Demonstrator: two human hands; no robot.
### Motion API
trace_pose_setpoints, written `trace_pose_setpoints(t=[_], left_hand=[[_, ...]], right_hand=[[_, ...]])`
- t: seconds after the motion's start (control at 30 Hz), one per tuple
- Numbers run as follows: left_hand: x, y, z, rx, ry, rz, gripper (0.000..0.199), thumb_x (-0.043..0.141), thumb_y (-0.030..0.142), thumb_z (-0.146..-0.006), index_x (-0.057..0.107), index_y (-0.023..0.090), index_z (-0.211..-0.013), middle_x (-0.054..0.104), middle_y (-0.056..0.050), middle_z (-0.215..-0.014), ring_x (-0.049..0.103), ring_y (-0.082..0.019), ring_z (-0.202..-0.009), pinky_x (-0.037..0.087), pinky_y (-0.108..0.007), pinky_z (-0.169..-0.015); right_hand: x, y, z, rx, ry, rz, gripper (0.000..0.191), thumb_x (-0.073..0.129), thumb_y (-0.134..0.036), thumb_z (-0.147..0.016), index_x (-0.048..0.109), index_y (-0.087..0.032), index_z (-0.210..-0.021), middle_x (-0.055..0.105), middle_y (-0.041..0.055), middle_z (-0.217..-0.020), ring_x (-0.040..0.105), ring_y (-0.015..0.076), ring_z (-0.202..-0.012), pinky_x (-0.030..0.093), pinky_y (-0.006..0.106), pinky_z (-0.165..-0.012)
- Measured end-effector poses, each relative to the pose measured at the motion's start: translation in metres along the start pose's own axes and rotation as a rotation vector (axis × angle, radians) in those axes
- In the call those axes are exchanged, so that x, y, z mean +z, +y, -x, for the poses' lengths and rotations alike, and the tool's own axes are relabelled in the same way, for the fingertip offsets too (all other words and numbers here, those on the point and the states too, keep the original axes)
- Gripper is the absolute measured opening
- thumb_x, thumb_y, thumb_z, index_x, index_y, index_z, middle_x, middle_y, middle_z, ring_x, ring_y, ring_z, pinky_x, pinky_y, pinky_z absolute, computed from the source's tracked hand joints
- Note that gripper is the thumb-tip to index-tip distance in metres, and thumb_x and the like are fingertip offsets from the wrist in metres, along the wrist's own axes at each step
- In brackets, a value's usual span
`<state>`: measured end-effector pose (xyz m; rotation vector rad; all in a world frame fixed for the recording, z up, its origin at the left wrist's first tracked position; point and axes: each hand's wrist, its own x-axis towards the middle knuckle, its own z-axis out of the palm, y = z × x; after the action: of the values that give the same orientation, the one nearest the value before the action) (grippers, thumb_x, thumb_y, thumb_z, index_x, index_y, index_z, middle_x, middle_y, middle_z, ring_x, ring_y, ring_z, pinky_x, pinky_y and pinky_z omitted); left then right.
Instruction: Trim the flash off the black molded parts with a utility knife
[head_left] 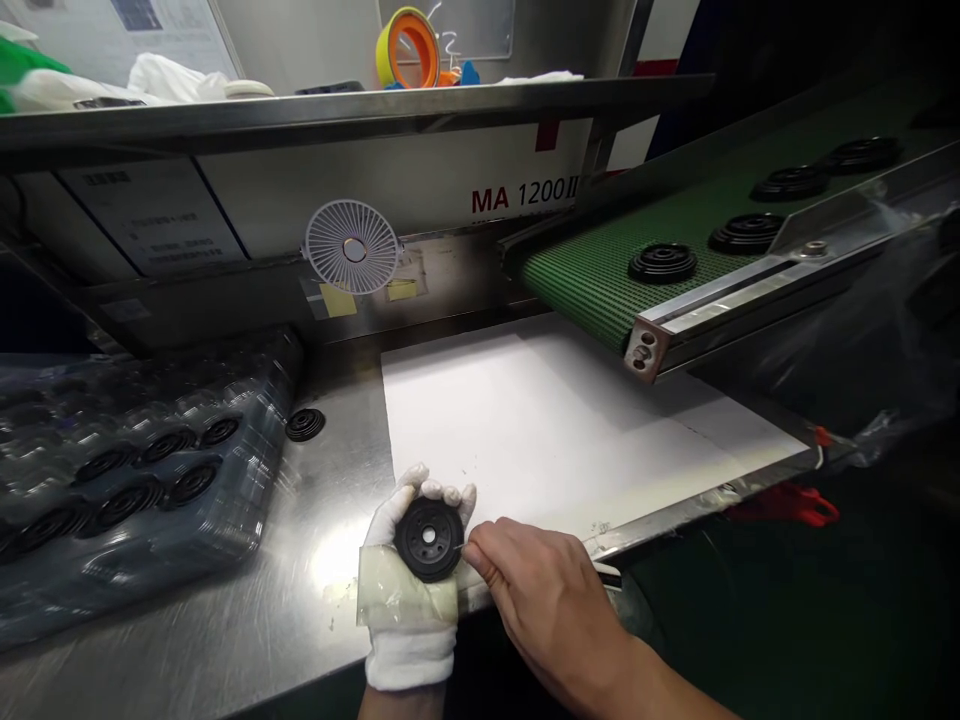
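A round black ribbed part (428, 538) with a small central hole rests in my left hand (409, 570), which wears a white glove with a pale wrap around the palm. The gloved fingers curl around the part's far edge. My bare right hand (547, 590) is pinched at the part's right edge, with a thin tip just showing between thumb and finger; most of what it grips is hidden. Another black part (305, 424) lies on the metal table (300, 610), beside a stack of clear trays (225, 510) holding several similar parts.
A white sheet (525, 420) covers the middle of the table. The green conveyor (592, 270), carrying several black parts, overhangs its back right. A small fan (354, 248) stands behind, below a metal shelf (337, 110) with an orange and yellow tape roll (408, 50).
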<state>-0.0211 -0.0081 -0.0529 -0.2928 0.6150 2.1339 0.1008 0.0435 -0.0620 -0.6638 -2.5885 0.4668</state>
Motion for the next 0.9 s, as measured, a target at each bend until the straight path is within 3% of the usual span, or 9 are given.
trace_pose_setpoints(t=[0.17,0.27,0.4,0.47,0.57,0.67,0.73,0.9], left_hand=[[0.001,0.000,-0.001,-0.005,0.021,0.015,0.009,0.056,0.016,-0.077,0.066,0.015,-0.078,0.060,-0.003,-0.064,0.060,-0.015,-0.065,0.053,-0.042,-0.082],[0.004,0.001,0.000,-0.019,0.065,0.011,0.012,0.054,0.015,-0.079,0.066,0.015,-0.076,0.060,-0.003,-0.063,0.060,-0.015,-0.064,0.053,-0.043,-0.082],[0.007,0.002,0.002,-0.033,0.090,-0.005,0.015,0.054,0.015,-0.079,0.068,0.013,-0.080,0.066,-0.007,-0.071,0.065,-0.020,-0.074,0.053,-0.047,-0.083],[0.010,0.001,0.005,-0.027,0.120,0.002,0.017,0.053,0.014,-0.079,0.069,0.011,-0.082,0.068,-0.010,-0.079,0.066,-0.025,-0.083,0.052,-0.050,-0.085],[0.019,0.000,0.013,-0.056,0.179,0.005,0.020,0.052,0.014,-0.079,0.070,0.010,-0.086,0.069,-0.015,-0.090,0.064,-0.031,-0.094,0.051,-0.054,-0.086],[0.029,-0.001,0.021,-0.111,0.183,0.002,0.022,0.051,0.014,-0.080,0.071,0.008,-0.085,0.070,-0.017,-0.091,0.064,-0.033,-0.096,0.050,-0.053,-0.087],[0.032,-0.001,0.025,-0.142,0.158,-0.009,0.021,0.050,0.013,-0.080,0.071,0.008,-0.082,0.070,-0.016,-0.089,0.064,-0.031,-0.095,0.050,-0.052,-0.088],[0.025,-0.001,0.020,-0.163,0.168,0.015,0.023,0.049,0.015,-0.081,0.071,0.009,-0.083,0.071,-0.015,-0.089,0.064,-0.031,-0.096,0.050,-0.053,-0.088]], right_hand=[[0.003,-0.005,0.002,0.011,0.019,-0.016,0.033,0.031,-0.031,-0.101,0.048,-0.022,-0.075,0.053,-0.0013,-0.068,0.047,0.0153,-0.059,0.025,0.029,-0.056],[-0.004,-0.007,0.003,-0.020,-0.064,-0.096,0.029,0.037,-0.031,-0.099,0.050,-0.022,-0.074,0.054,-0.0034,-0.068,0.047,0.0134,-0.058,0.025,0.028,-0.055],[-0.019,0.005,0.006,0.045,-0.154,-0.093,0.031,0.061,-0.043,-0.087,0.048,-0.021,-0.069,0.054,-0.0062,-0.067,0.047,0.0120,-0.058,0.023,0.027,-0.053],[-0.027,0.016,0.009,0.089,-0.192,-0.006,0.031,0.070,-0.040,-0.079,0.048,-0.022,-0.070,0.053,-0.0059,-0.067,0.048,0.0133,-0.059,0.024,0.027,-0.053],[-0.039,0.032,0.013,0.118,-0.216,0.013,0.007,0.060,-0.030,-0.087,0.055,-0.026,-0.088,0.058,-0.0030,-0.080,0.054,0.0173,-0.073,0.034,0.027,-0.061],[-0.048,0.043,0.015,0.117,-0.162,-0.115,0.028,0.036,-0.027,-0.097,0.048,-0.031,-0.123,0.057,0.0023,-0.099,0.056,0.0186,-0.088,0.043,0.029,-0.075],[-0.050,0.050,0.016,0.121,-0.159,-0.215,0.038,0.027,-0.024,-0.098,0.040,-0.032,-0.134,0.054,0.0045,-0.106,0.057,0.0169,-0.088,0.046,0.028,-0.077],[-0.045,0.059,0.018,0.268,-0.110,-0.505,0.045,0.032,-0.031,-0.099,0.028,-0.037,-0.143,0.059,0.0002,-0.087,0.059,0.0132,-0.066,0.050,0.026,-0.068]])
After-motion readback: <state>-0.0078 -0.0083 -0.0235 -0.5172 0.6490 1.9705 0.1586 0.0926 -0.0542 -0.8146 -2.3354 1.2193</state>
